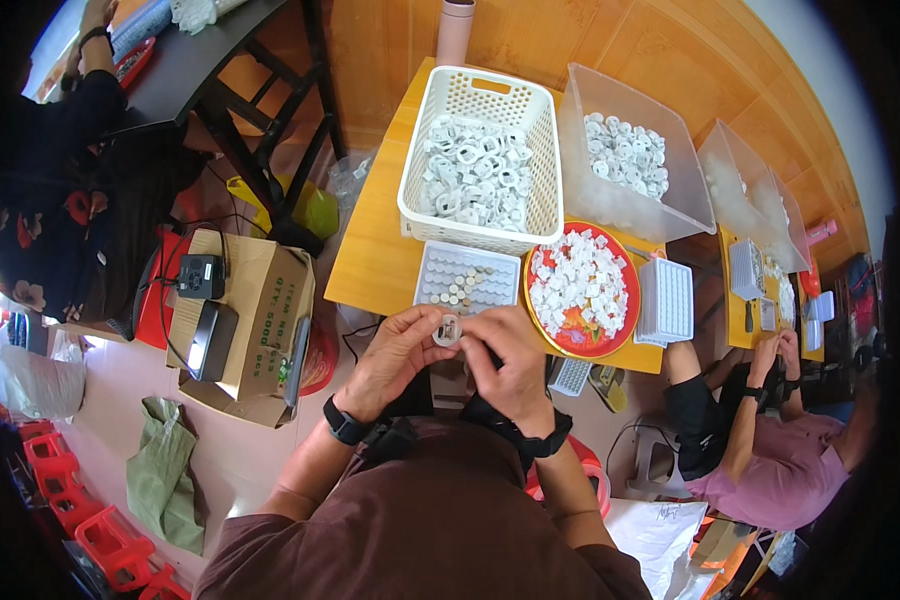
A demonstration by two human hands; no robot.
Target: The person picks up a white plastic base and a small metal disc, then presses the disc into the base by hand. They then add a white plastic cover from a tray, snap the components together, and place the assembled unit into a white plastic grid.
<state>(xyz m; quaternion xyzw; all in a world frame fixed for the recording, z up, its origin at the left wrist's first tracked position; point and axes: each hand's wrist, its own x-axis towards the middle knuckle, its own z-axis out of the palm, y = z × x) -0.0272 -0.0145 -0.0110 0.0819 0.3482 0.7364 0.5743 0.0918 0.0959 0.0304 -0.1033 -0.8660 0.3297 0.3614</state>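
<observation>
Between the fingers of both hands is a small white plastic ring-shaped part [447, 331], held up just in front of the table edge. My left hand [398, 358] pinches it from the left side. On the right, my right hand [508, 362] has its thumb and fingertips against the same part; whether they hold another small piece is too small to make out. Right behind the hands lies a white tray [432, 262] with several small round metallic pieces [460, 290] in it. A red plate [625, 335] heaped with small white plastic pieces [580, 278] is beside my right hand.
A white basket [410, 205] of white ring parts and a clear bin [685, 205] of white round parts stand behind. Stacked white trays [667, 300] are at the right. A cardboard box [255, 330] stands left on the floor. Two people work nearby, left and right.
</observation>
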